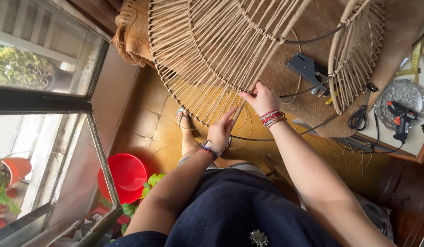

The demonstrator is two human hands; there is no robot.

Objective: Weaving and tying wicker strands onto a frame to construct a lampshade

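A dark blue garment (239, 206) fills the bottom of the view, both bare forearms reaching out above it. The left hand (219, 131) pinches a strand of cord (240, 110), its fingers pointing up along it. The right hand (263, 98), with beaded bracelets (272, 118) at the wrist, presses fingertips together on the cords at the rim of the round wire frame (230, 55), which leans off the surface (413, 137) over the tiled floor (152, 132).
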